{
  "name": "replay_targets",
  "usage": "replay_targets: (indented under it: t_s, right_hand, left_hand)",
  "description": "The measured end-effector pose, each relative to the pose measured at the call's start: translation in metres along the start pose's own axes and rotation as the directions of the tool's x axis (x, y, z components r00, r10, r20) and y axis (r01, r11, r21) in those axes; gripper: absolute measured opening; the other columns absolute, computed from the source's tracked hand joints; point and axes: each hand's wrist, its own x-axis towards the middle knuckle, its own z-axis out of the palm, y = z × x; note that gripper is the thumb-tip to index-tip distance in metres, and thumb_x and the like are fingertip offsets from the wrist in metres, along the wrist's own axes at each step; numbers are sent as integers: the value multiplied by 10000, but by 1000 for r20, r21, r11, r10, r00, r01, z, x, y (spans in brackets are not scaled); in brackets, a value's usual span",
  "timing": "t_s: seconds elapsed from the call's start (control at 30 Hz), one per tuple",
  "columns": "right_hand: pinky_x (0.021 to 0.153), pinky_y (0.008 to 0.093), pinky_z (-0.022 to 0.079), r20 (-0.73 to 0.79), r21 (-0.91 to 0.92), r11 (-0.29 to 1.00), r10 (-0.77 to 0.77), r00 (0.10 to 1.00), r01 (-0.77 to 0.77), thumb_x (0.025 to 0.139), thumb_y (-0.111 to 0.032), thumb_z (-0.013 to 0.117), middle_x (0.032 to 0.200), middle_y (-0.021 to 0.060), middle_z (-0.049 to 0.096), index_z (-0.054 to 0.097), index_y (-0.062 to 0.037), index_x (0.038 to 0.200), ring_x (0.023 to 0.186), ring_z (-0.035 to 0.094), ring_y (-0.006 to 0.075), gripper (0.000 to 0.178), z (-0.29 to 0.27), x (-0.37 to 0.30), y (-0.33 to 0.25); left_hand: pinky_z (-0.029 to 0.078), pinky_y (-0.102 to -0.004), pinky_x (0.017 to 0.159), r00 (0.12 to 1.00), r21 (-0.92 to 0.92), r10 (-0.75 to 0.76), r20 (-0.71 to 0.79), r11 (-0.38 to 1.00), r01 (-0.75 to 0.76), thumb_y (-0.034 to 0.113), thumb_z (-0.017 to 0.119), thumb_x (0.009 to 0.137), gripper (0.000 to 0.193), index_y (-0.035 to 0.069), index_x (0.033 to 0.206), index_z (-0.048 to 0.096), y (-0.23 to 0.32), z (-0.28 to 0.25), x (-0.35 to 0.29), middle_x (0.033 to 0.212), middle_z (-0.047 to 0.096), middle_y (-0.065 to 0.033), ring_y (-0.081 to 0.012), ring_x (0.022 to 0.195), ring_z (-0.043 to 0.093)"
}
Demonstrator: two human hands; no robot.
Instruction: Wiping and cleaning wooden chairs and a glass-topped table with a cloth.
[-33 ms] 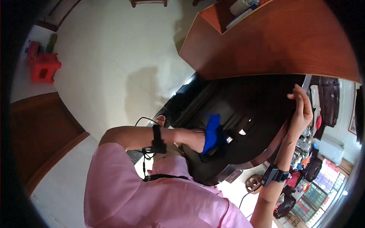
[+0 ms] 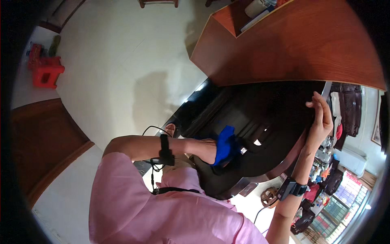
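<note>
My left hand (image 2: 208,151) is closed on a bright blue cloth (image 2: 224,142), pressed against a dark polished wooden piece of furniture (image 2: 260,105). The cloth covers the fingers. My right hand (image 2: 321,116) is raised at the furniture's right edge, below the reddish-brown wooden panel. Its fingers are loosely bent and apart, with nothing visible in them. Whether it touches the edge, I cannot tell. Black bands with small devices are strapped on my left forearm and right wrist.
The reddish-brown panel (image 2: 284,49) rises beyond the dark furniture. A red plastic stool (image 2: 48,73) stands far left on the pale floor (image 2: 109,61). A brown wooden surface (image 2: 48,142) lies at the left. Cables hang by my left arm. Clutter (image 2: 321,175) and a window (image 2: 345,203) are at the right.
The blue cloth and my left hand have shifted very slightly to the left and down. My right hand has hardly moved.
</note>
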Motion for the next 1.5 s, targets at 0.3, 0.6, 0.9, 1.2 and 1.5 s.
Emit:
replay_targets:
  t_s: [0.3,0.6,0.9,1.2,1.5]
  right_hand:
    - [855,252,502,3,-22,1000,12,1000,-12,994,-52,558,1061,118,704,683,57,1159,873,667,138,235,5,-3,3]
    - [863,252,503,-12,-2,1000,13,1000,-13,996,-49,551,1042,114,704,684,56,1155,867,667,135,232,3,-3,2]
    - [866,254,503,6,-5,1000,20,1000,-20,1002,-53,548,1053,111,700,676,59,1166,868,669,136,237,5,-3,-2]
    - [830,234,487,-5,-23,1000,1,1000,-2,989,-64,575,1007,98,702,689,54,1150,844,661,126,229,2,-3,0]
    - [836,253,504,-6,-12,999,42,999,-42,997,-42,543,1033,115,697,678,62,1151,849,665,139,230,1,-4,-3]
  left_hand:
    - [503,-471,788,902,440,183,-391,898,9,95,588,827,197,-5,996,575,-27,-27,29,999,626,-229,-389,943,634]
    - [568,-456,628,983,473,117,-142,880,-37,83,598,782,270,-20,1025,653,-20,-65,92,992,668,-234,-386,841,681]
    - [507,-428,859,995,52,-16,-103,998,21,161,628,865,340,-13,1154,593,-41,-22,53,1108,624,-252,-384,997,634]
    - [436,-478,905,923,213,-208,-323,935,285,195,542,926,244,27,1098,581,-23,-76,59,1133,589,-227,-393,1041,567]
    - [430,-463,1000,681,767,542,-492,641,43,184,554,897,344,-23,1169,591,-39,-106,137,1283,549,-299,-415,1217,526]
